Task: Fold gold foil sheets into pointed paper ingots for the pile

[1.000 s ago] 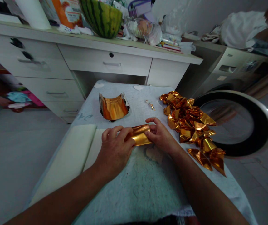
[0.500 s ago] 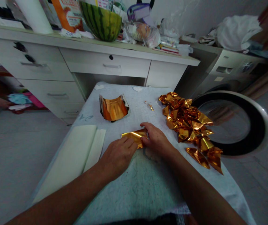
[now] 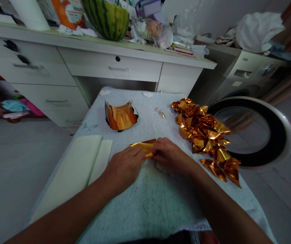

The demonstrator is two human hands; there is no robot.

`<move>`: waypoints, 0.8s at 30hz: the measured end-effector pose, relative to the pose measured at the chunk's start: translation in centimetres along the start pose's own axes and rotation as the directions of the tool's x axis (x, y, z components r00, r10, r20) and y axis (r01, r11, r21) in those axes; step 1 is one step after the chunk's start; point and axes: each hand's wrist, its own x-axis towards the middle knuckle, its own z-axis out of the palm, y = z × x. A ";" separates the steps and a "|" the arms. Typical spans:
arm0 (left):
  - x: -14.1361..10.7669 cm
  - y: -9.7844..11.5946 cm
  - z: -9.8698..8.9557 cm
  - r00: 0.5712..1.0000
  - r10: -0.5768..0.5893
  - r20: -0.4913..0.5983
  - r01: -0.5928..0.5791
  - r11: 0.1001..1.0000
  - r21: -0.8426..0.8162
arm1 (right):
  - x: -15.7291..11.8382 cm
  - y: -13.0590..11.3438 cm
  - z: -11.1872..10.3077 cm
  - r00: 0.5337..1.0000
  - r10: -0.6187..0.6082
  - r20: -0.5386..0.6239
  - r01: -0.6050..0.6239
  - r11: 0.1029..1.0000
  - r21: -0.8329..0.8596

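Head view: gold foil sheet (image 3: 146, 146) sits at 5 o'clock from the curved foil stack (image 3: 121, 117). Left hand (image 3: 125, 165) pinches its 8 o'clock edge, right hand (image 3: 171, 153) its 4 o'clock. Risk, judged: uneven tension between hands could crease it askew or tear it.

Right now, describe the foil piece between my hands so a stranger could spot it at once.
Find the cloth-covered table before the white drawers. Near its middle, the left hand and right hand both hold a shiny gold foil piece. Only that one is in the hands: the curved foil sits beyond it, and the folded foil pile lies to its right.
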 end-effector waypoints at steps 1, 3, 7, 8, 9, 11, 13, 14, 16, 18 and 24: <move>0.0 -0.1 -0.1 1.000 -0.013 -0.002 0.013 1.000 -0.014 | 0.1 0.2 0.2 1.000 0.002 -0.004 -0.002 1.000 0.011; 0.0 -0.2 -0.4 0.999 -0.051 0.006 0.051 0.998 -0.028 | 0.1 0.5 0.4 1.000 0.003 -0.005 -0.003 1.000 0.022; 0.0 -0.5 -1.0 0.989 -0.135 0.055 0.138 0.989 -0.057 | 0.0 0.4 0.3 0.999 0.033 0.010 -0.033 0.999 0.002; 0.0 -0.6 -1.1 0.987 -0.148 0.067 0.153 0.986 -0.071 | 0.0 0.3 0.3 0.999 0.046 0.013 -0.046 0.999 -0.006; 0.0 -0.7 -1.2 0.984 -0.159 0.080 0.166 0.982 -0.087 | -0.1 0.3 0.2 0.998 0.058 0.014 -0.058 0.998 -0.012; 0.1 -0.9 -1.4 0.979 -0.172 0.105 0.185 0.975 -0.122 | -0.2 0.4 0.1 0.997 0.077 0.013 -0.077 0.997 -0.015; 0.1 -0.9 -1.4 0.974 -0.186 0.126 0.204 0.968 -0.147 | -0.3 0.5 0.1 0.995 0.100 0.001 -0.100 0.995 -0.006; 0.2 -0.9 -1.5 0.971 -0.197 0.135 0.217 0.964 -0.151 | -0.4 0.7 0.0 0.993 0.116 -0.012 -0.116 0.993 -0.001; 0.3 -0.9 -1.5 0.963 -0.220 0.155 0.242 0.960 -0.139 | -0.4 0.9 0.1 0.988 0.149 -0.033 -0.149 0.989 0.010; 0.5 -0.7 -1.6 0.956 -0.242 0.167 0.260 0.960 -0.100 | -0.4 1.1 0.2 0.983 0.176 -0.046 -0.175 0.984 0.020; 0.5 -0.9 -1.7 0.941 -0.277 0.194 0.288 0.957 -0.031 | -0.3 1.1 0.7 0.974 0.215 -0.078 -0.214 0.977 0.022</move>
